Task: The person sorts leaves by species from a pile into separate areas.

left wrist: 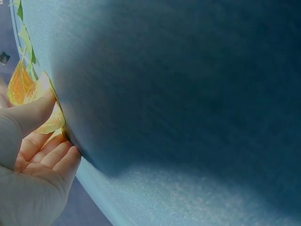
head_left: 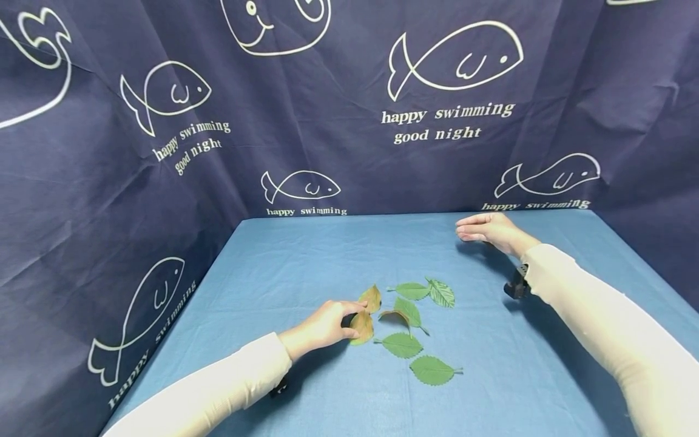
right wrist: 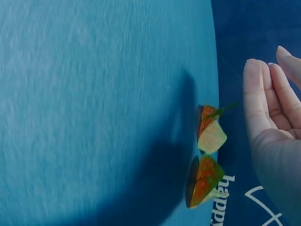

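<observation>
Sleeves: pale, one slanting in at lower left (head_left: 229, 376), the other from the right (head_left: 611, 334).
Front leaf: here's a green one (head_left: 435, 370), nearest of the spread, flat, stem to the right.
Second leaf: green (head_left: 402, 345), just beyond, stem to the left.
Left hand: and here's the action, this hand (head_left: 322, 325) pinching a yellow leaf (head_left: 362, 328) between thumb and fingers, low over the surface (head_left: 306, 249).
Curled leaf: brown (head_left: 395, 314), arched up, right up against a green middle leaf (head_left: 411, 311).
Other yellow leaf: just past the pinched one (head_left: 372, 297), close by the fingertips.
Back pair: two greens, one plain (head_left: 411, 291), one boldly veined (head_left: 441, 293), tips meeting.
Left room: a broad run of blue cloth between the leaves and the slanting left edge.
Right room: more cloth from the back pair across to the right arm, whose shadow falls on it.
Right hand: out at the far right (head_left: 491, 232), fingers straight and together, gripping nothing, above the surface.
Far leaves: curled orange ones (right wrist: 207, 181) by the far edge, caught only by the right wrist view; exact count hard to tell.
Backdrop: navy fish-print cloth (head_left: 349, 133) rising right behind that edge.
</observation>
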The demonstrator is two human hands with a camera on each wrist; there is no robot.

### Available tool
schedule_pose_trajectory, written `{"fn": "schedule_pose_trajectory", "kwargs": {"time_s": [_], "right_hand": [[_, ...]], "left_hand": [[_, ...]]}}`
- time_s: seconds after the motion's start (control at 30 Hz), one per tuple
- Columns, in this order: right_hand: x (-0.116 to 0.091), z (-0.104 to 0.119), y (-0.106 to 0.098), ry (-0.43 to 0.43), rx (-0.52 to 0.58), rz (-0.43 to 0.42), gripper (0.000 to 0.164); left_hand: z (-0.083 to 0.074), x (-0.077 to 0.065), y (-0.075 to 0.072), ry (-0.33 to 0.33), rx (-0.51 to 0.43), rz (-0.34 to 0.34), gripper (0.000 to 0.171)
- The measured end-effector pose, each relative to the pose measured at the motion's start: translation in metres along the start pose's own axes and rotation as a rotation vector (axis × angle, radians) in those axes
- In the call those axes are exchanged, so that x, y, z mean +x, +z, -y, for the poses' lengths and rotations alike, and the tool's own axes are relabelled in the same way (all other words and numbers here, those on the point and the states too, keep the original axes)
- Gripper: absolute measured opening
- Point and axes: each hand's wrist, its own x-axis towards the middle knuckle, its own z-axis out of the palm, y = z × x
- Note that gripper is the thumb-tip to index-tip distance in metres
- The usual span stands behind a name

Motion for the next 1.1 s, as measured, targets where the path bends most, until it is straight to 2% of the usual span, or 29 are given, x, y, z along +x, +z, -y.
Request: {"fn": "schedule_pose_trajectory", "kwargs": {"time_s": [0.13, 0.47, 0.7, 0.9, 1.1], "right_hand": [[0.000, -0.001, 0.007, -0.025, -0.043, 0.011, 0.049], [-0.002, -0.006, 0.023, -0.037, -0.101, 0.032, 0.050], [-0.004, -0.005, 0.034, -0.042, -0.083, 0.062, 0.050], [-0.005, -0.008, 0.048, -0.042, -0.145, 0.079, 0.052], [-0.003, -0.012, 0.064, -0.065, -0.153, 0.133, 0.050]], "left_hand": [[0.001, 0.000, 0.001, 0.000, 0.001, -0.001, 0.052], [-0.003, -0.002, 0.001, -0.002, -0.012, 0.002, 0.052], [0.003, 0.000, 0.004, 0.016, -0.007, -0.013, 0.051], [0.003, 0.000, 0.004, 0.017, -0.003, -0.018, 0.051], [0.003, 0.000, 0.004, 0.013, -0.005, -0.016, 0.052]]}}
